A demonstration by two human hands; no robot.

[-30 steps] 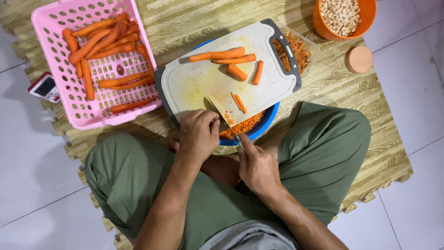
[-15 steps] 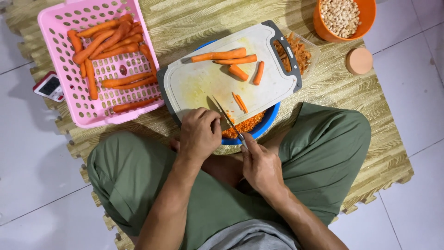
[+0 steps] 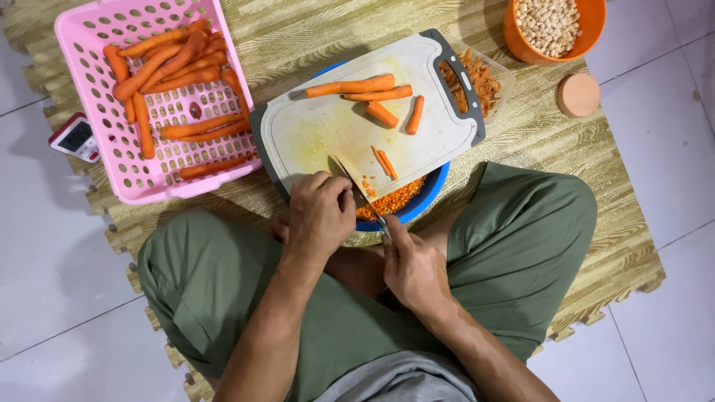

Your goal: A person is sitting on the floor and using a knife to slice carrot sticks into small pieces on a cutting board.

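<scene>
Carrot bits (image 3: pixel 369 186) lie at the near edge of the board (image 3: pixel 313 138), just right of the left hand (image 3: pixel 322 212), which is curled knuckles-up on that edge; whatever its fingers pin is hidden. The right hand (image 3: pixel 413 268) grips the knife (image 3: pixel 354 179) by a handle almost wholly covered, blade angled across the board toward the left hand. The board hides most of the blue bowl (image 3: pixel 436 190) of chopped carrot. Far left, a pink basket (image 3: pixel 89 22) holds whole carrots, its far edge cut off.
</scene>
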